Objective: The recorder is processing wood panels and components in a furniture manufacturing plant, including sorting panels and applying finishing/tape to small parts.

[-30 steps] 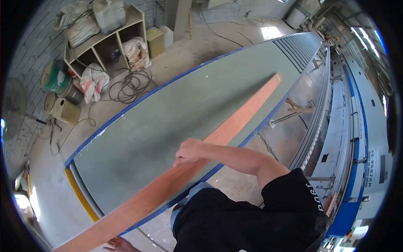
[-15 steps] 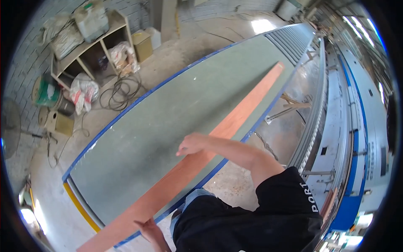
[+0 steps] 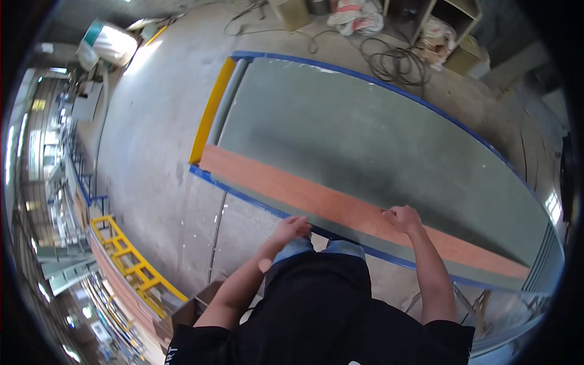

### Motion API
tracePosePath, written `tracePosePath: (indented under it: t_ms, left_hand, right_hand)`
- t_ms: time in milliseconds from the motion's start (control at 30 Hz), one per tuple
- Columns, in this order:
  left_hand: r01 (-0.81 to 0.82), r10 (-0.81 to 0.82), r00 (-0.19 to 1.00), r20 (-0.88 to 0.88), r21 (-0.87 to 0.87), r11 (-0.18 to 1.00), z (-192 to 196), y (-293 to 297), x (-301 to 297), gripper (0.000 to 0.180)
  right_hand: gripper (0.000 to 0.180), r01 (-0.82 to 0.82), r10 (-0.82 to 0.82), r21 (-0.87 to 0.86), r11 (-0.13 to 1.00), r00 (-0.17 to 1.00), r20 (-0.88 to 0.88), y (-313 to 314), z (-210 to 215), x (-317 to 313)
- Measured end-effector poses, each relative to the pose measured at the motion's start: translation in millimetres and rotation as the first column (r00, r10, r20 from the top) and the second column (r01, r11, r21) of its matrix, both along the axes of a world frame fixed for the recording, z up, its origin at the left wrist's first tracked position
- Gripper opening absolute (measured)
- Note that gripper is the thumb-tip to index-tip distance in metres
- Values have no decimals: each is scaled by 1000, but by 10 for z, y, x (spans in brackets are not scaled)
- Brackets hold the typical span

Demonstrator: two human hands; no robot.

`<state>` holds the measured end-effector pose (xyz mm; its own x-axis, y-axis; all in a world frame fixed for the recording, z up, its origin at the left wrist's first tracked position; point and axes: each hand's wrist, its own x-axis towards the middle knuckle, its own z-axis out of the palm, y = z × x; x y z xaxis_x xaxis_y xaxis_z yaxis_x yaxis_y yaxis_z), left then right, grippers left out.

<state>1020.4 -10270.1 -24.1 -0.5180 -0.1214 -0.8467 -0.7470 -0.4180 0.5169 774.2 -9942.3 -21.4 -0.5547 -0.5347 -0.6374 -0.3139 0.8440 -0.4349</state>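
A long reddish-brown wooden plank (image 3: 331,204) lies flat along the near side of a grey-green table top (image 3: 340,128). My right hand (image 3: 404,217) is over the plank's far edge, right of the middle, with its fingers curled and drawn together. Whatever it may hold is too small to make out. At the table's near edge, just in front of my body, is my left hand (image 3: 294,227). Its fingers reach loosely to the right, slightly bent, and nothing shows in them. The plank's left end sits near a grey roller (image 3: 228,103).
A blue rim (image 3: 249,202) borders the table, with a yellow bar (image 3: 213,112) at its left end. Coiled black cable (image 3: 395,64) and bags (image 3: 359,17) lie on the floor beyond. A yellow ladder-like frame (image 3: 135,258) stands at the lower left.
My view has swung toward the table's left end. The plank's left end, earlier past the table end, now lies on the table. My left hand has come off the plank.
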Motion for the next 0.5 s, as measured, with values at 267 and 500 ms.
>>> tracePosePath:
  t_ms: [267, 500]
  left_hand:
    - [-111, 236, 947, 220, -465, 878, -343, -927, 1327, 38]
    - [311, -203, 948, 244, -844, 437, -421, -1607, 978, 44]
  right_hand:
    - [67, -99, 88, -17, 995, 938, -335, 128, -247, -109]
    - [60, 272, -282, -73, 959, 931, -231, 40, -98, 553]
